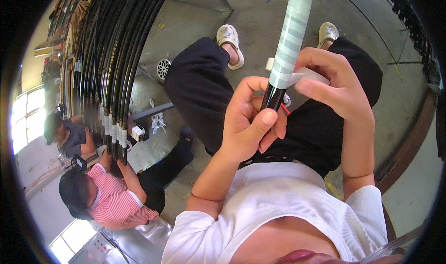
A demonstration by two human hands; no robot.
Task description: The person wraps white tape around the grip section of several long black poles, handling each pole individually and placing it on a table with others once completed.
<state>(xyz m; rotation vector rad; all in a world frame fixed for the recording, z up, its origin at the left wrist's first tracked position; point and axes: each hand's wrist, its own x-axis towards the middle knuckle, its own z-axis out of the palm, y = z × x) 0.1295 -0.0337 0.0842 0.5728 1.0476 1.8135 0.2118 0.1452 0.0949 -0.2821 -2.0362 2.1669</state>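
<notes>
A glossy black rod [273,97] slants up from my lap toward the top edge of the view. White translucent tape [292,32] is wound around its upper part in overlapping bands. My left hand [244,120] grips the rod's bare black lower end, with the thumb across the front. Beside the wrapped part, my right hand [334,80] has its fingers curled on a strip of white tape [306,75] that meets the rod near the lowest band. Those fingers partly hide the rest of the tape. A thin red item [285,109] shows by my left fingertips.
Many black rods [116,55], some with white wrapped ends, stand in a dense row at the left. Beside them sits a co-worker in a red-striped shirt [121,194]; another person [74,134] is beyond. White scraps [158,121] lie on the floor. A brown metal edge [409,157] curves at right.
</notes>
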